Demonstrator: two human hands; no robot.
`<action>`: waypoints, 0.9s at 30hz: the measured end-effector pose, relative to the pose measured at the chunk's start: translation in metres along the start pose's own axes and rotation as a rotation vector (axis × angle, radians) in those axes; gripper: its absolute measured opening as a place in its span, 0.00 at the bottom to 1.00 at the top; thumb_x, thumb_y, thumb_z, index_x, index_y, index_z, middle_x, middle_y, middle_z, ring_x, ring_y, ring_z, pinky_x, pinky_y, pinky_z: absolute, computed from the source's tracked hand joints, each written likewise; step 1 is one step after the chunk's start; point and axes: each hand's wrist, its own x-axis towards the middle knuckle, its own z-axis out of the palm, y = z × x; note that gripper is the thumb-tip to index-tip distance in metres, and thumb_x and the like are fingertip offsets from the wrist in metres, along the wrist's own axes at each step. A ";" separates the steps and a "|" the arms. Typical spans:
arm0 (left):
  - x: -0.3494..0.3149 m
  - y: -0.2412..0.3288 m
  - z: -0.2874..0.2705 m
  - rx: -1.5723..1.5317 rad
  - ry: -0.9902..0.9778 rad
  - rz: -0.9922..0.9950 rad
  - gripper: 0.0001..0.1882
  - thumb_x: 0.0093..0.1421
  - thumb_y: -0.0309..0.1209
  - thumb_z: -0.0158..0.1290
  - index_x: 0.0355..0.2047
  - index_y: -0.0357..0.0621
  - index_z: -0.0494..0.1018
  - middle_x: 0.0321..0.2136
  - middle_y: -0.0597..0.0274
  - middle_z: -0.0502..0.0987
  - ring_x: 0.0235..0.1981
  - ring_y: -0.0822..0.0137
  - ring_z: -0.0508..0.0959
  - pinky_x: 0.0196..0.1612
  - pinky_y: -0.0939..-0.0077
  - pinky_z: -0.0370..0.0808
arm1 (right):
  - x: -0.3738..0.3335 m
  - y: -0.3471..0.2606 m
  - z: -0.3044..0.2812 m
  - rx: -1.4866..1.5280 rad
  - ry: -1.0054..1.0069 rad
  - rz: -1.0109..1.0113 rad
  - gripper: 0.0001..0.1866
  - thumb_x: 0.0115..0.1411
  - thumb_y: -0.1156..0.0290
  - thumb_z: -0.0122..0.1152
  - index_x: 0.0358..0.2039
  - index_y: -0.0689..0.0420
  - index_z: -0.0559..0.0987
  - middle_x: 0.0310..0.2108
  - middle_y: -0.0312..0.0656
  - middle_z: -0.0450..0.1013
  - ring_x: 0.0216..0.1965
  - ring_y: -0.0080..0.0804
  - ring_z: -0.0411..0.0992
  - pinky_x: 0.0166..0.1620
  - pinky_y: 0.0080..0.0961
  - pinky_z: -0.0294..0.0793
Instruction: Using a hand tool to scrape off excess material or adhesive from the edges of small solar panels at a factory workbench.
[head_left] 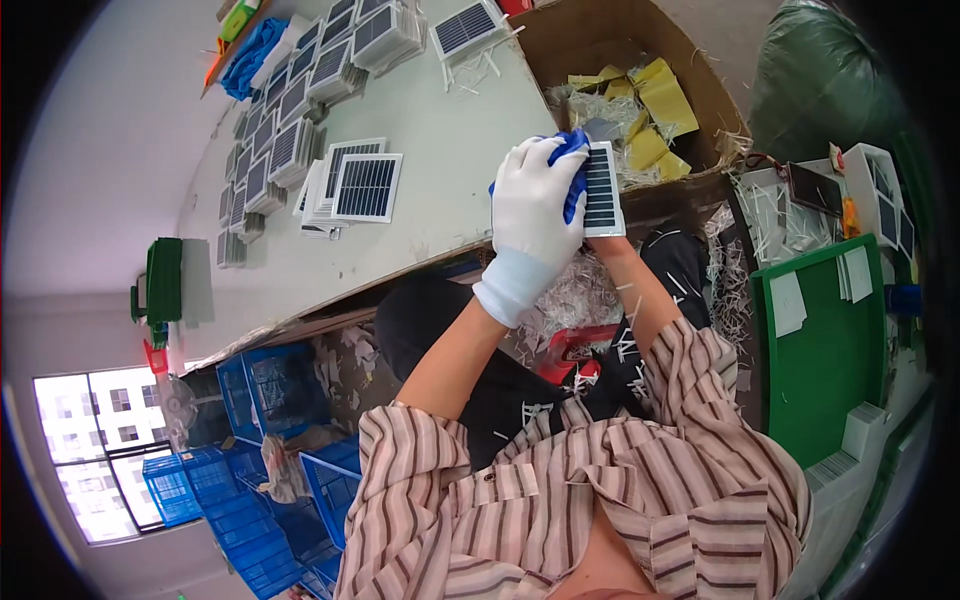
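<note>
My left hand, in a white knit glove, is closed around a bunched blue cloth. It presses the cloth to the left side of a small solar panel with dark cells and a white border. My bare right hand grips that panel from below; most of its fingers are hidden behind it. To the left on the pale table, a short stack of similar solar panels lies slightly fanned. Farther off, many more panels stand in stacks in rows.
A cardboard box with yellow sheets and white strips stands beyond my hands. At the right are a green tray and a dark green bag. Blue crates are stacked at lower left. The pale table borders my left.
</note>
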 end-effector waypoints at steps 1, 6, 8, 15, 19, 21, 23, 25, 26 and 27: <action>-0.001 -0.002 -0.003 -0.059 -0.035 0.027 0.22 0.43 0.26 0.58 0.42 0.41 0.73 0.43 0.50 0.70 0.49 0.49 0.67 0.54 0.59 0.64 | 0.006 -0.007 0.000 -0.060 -0.055 0.028 0.23 0.66 0.53 0.40 0.54 0.55 0.68 0.46 0.43 0.72 0.45 0.31 0.73 0.49 0.29 0.74; 0.004 -0.001 -0.016 0.125 0.022 -0.108 0.22 0.43 0.28 0.59 0.42 0.40 0.72 0.43 0.51 0.70 0.49 0.51 0.68 0.56 0.59 0.62 | -0.052 -0.040 0.036 -1.575 -0.007 -0.287 0.11 0.52 0.75 0.62 0.36 0.62 0.77 0.31 0.36 0.76 0.31 0.17 0.72 0.37 0.18 0.73; 0.004 -0.003 -0.015 0.175 -0.051 -0.032 0.19 0.43 0.27 0.57 0.39 0.40 0.72 0.42 0.51 0.71 0.48 0.51 0.68 0.54 0.60 0.63 | -0.057 -0.037 0.037 -1.585 -0.047 -0.235 0.10 0.50 0.73 0.64 0.34 0.62 0.77 0.28 0.34 0.76 0.30 0.16 0.71 0.34 0.17 0.72; 0.004 0.005 0.003 0.128 0.063 -0.150 0.16 0.47 0.24 0.53 0.39 0.42 0.72 0.41 0.53 0.72 0.45 0.50 0.70 0.49 0.59 0.66 | -0.107 -0.006 0.068 -1.688 -0.070 0.224 0.10 0.44 0.73 0.68 0.27 0.61 0.77 0.24 0.40 0.74 0.27 0.24 0.72 0.33 0.23 0.73; 0.007 0.015 0.004 0.151 0.094 -0.180 0.16 0.48 0.26 0.54 0.41 0.43 0.72 0.42 0.53 0.71 0.46 0.49 0.69 0.50 0.58 0.65 | -0.115 0.006 0.037 -1.390 0.249 -0.316 0.22 0.49 0.78 0.64 0.46 0.62 0.70 0.36 0.40 0.75 0.33 0.27 0.74 0.40 0.23 0.73; 0.006 0.015 0.007 0.173 0.078 -0.189 0.17 0.48 0.27 0.54 0.41 0.43 0.72 0.42 0.53 0.71 0.47 0.49 0.68 0.50 0.58 0.64 | -0.090 0.006 0.026 -1.729 0.436 -0.502 0.24 0.56 0.70 0.61 0.52 0.60 0.67 0.44 0.41 0.73 0.41 0.37 0.74 0.47 0.31 0.73; 0.008 0.015 0.010 0.200 0.070 -0.197 0.18 0.48 0.28 0.55 0.42 0.43 0.72 0.43 0.52 0.71 0.47 0.50 0.68 0.50 0.58 0.64 | -0.058 0.013 0.019 -0.895 0.258 -0.358 0.25 0.59 0.61 0.57 0.53 0.59 0.67 0.46 0.42 0.73 0.44 0.37 0.73 0.50 0.32 0.72; 0.010 0.018 0.009 0.210 0.011 -0.181 0.19 0.47 0.27 0.55 0.42 0.42 0.72 0.43 0.52 0.71 0.48 0.50 0.68 0.51 0.58 0.64 | -0.026 0.005 0.011 -0.072 0.069 -0.197 0.28 0.61 0.52 0.53 0.55 0.58 0.66 0.48 0.43 0.72 0.47 0.38 0.72 0.53 0.34 0.70; 0.010 0.017 0.011 0.208 0.008 -0.176 0.19 0.47 0.27 0.55 0.42 0.42 0.72 0.43 0.52 0.71 0.48 0.50 0.68 0.51 0.58 0.64 | -0.011 -0.005 -0.004 -0.169 0.015 -0.146 0.30 0.62 0.47 0.48 0.54 0.58 0.67 0.48 0.43 0.72 0.49 0.35 0.70 0.55 0.35 0.68; 0.008 0.012 0.009 0.135 0.024 -0.125 0.20 0.47 0.27 0.56 0.43 0.42 0.72 0.43 0.52 0.71 0.48 0.50 0.68 0.52 0.58 0.63 | -0.002 -0.001 0.002 -0.259 -0.048 -0.081 0.32 0.62 0.42 0.42 0.54 0.57 0.68 0.48 0.42 0.71 0.51 0.33 0.69 0.57 0.36 0.67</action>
